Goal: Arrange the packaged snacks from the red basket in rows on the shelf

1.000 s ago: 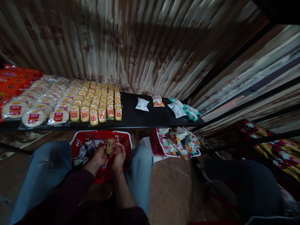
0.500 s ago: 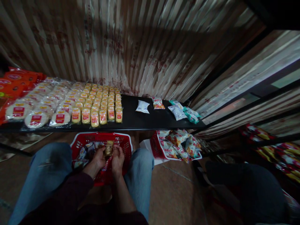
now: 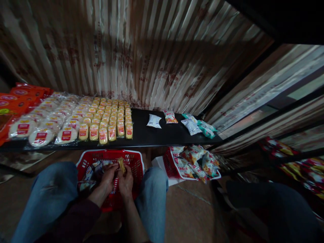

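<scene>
A small gold-yellow wrapped snack packet is held up over the red shopping basket between my knees. My right hand grips it from below and the right, with its narrow edge turned upward. My left hand is closed, its fingertips pinching at the packet's left side. Beneath and left of my left hand, several snack packets with white and dark printing lie in the basket. My hands partly cover the basket's contents.
On the black shelf stand rows of yellow wrapped cakes, round white wrapped cakes and orange bags, plus several loose packets. A second red basket holds snack bags. Another person's leg is at right.
The gold-yellow packet has been turned from its broad face to its narrow edge and shifted slightly right. The view has tilted a little, so the shelf and baskets sit lower.
</scene>
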Tool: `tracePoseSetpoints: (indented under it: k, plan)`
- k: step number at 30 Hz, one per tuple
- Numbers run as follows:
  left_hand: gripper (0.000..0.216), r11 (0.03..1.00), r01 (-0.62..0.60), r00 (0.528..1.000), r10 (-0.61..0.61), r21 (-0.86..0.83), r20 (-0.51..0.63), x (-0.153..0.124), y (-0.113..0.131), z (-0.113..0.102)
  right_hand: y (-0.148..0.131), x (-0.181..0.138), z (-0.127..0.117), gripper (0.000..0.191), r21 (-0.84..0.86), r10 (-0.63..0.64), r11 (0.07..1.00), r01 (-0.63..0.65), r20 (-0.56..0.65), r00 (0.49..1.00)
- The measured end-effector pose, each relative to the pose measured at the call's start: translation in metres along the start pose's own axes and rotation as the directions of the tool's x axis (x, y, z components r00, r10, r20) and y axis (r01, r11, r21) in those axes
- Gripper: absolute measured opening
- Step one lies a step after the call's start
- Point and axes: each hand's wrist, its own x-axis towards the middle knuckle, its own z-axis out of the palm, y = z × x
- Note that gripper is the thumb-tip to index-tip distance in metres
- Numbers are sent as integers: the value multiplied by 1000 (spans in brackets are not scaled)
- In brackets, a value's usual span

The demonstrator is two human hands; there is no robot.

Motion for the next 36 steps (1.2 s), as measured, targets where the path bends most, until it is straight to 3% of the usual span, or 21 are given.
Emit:
tracePoseSetpoints:
  k: [6,12,17,24,28,36]
  plan:
    - [11,995,-88,996,86,45,32,-10,1,1,-1,-1,-1,32,59,49,997,-46,-51,998]
    - [18,978,-192,979,184,85,92,-20,2,6,-9,-4,-5,35,174,61,983,-60,-2,998]
    - [20,925,-322,944,300,201,135,-34,14,14,-21,-1,-7,41,92,-24,995,32,-85,996]
    - [27,860,-451,885,395,238,248,-50,40,25,-45,6,-7,46,118,-103,987,105,-24,994]
    - [24,791,-546,836,490,276,248,-45,49,27,-62,16,-4,39,93,-184,978,184,-14,983]
    - [21,608,-742,670,679,282,301,-19,60,34,-85,46,8,40,-93,-392,917,388,-20,920]
